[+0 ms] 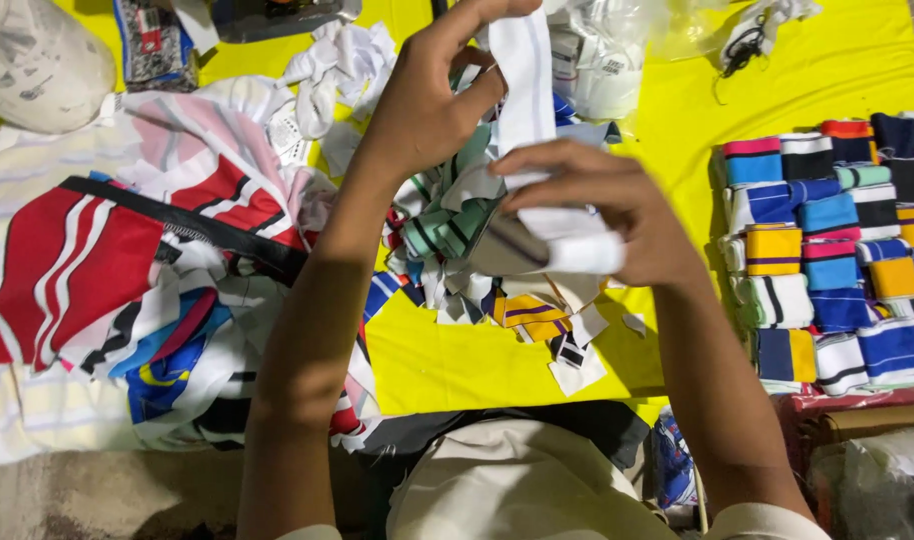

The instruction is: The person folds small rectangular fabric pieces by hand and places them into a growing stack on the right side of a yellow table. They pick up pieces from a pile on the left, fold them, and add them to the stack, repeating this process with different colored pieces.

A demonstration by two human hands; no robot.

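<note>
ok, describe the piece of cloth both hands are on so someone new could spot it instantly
Start at the yellow table cover and find the loose heap of striped fabric scraps at its centre. Above that heap, the left hand pinches the top of a white fabric strip and the right hand grips its lower end. Unlike the striped scraps below, it is plain white, long, and lifted off the pile.

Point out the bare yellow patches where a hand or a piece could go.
Bare yellow cloth lies below the scrap pile, left of the right forearm. Another patch lies between the scraps and the folded stacks. The left side is crowded with loose garments.
</note>
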